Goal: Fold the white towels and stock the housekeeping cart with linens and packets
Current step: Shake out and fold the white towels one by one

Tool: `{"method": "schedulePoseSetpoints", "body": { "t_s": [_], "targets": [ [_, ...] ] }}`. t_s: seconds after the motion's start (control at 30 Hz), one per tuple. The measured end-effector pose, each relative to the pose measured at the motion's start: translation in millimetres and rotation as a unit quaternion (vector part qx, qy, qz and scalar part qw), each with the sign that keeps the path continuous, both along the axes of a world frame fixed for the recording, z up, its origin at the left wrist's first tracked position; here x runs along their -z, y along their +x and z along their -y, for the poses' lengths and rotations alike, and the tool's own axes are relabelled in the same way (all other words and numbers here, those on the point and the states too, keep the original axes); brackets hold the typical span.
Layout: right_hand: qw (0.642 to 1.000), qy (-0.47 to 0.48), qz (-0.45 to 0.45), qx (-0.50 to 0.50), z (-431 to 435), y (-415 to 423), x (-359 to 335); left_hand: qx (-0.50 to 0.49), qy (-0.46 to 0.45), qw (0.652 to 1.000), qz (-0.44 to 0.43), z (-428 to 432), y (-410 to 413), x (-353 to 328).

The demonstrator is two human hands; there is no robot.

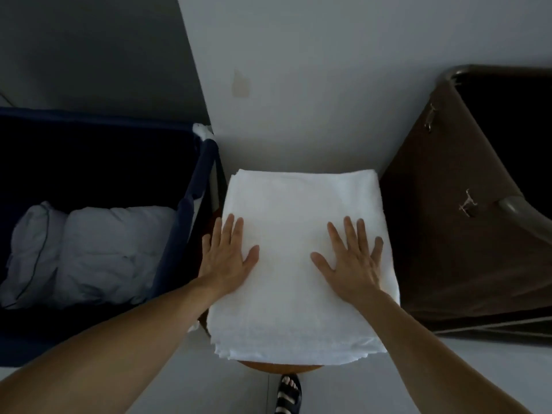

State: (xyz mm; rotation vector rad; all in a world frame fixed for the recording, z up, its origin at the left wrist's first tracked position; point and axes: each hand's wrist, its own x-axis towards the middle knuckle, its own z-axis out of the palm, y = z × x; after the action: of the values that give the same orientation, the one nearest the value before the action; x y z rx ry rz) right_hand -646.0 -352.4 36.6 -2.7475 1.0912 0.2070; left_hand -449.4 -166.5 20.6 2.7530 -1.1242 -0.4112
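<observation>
Left hand (pixel 228 258) and right hand (pixel 352 261) are pressing flat, fingers spread, on the folded white towel (pixel 298 204); folding appears nearly done, cart stocking is remaining

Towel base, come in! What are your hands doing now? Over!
Left grip and right grip open, flat on folded white towel. Blue bin, brown hamper beside it, not blocking. Over.
</observation>
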Motion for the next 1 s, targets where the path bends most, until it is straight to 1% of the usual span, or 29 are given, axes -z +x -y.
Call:
{"method": "schedulePoseSetpoints", "body": {
  "t_s": [0.13, 0.27, 0.4, 0.53, 0.67, 0.77, 0.83, 0.9, 1.0],
  "targets": [
    [0.996, 0.030, 0.039, -0.075, -24, 69, -26, -0.050, -0.036, 0.997, 0.042, -12, 43, -36],
    [0.987, 0.043, 0.048, -0.145, -61, 145, -44, -0.115, -0.048, 0.991, 0.047, -70, 111, -55],
    [0.972, 0.055, 0.061, -0.218, -104, 232, -54, -0.175, -0.027, 0.984, 0.033, -145, 186, -58],
    [0.960, 0.071, 0.059, -0.264, -158, 323, -38, -0.203, 0.019, 0.979, 0.014, -210, 269, -34],
    [0.959, 0.112, 0.009, -0.259, -209, 406, 10, -0.190, 0.057, 0.980, -0.031, -246, 354, 12],
    [0.955, 0.185, -0.061, -0.226, -235, 458, 61, -0.158, 0.066, 0.984, -0.053, -260, 399, 60],
    [0.947, 0.242, -0.107, -0.181, -245, 482, 105, -0.124, 0.086, 0.987, -0.058, -265, 419, 97],
    [0.940, 0.268, -0.152, -0.148, -251, 495, 154, -0.089, 0.103, 0.988, -0.070, -267, 432, 137],
    [0.929, 0.302, -0.190, -0.097, -255, 505, 231, -0.052, 0.103, 0.990, -0.078, -266, 447, 198]
  ]
}}
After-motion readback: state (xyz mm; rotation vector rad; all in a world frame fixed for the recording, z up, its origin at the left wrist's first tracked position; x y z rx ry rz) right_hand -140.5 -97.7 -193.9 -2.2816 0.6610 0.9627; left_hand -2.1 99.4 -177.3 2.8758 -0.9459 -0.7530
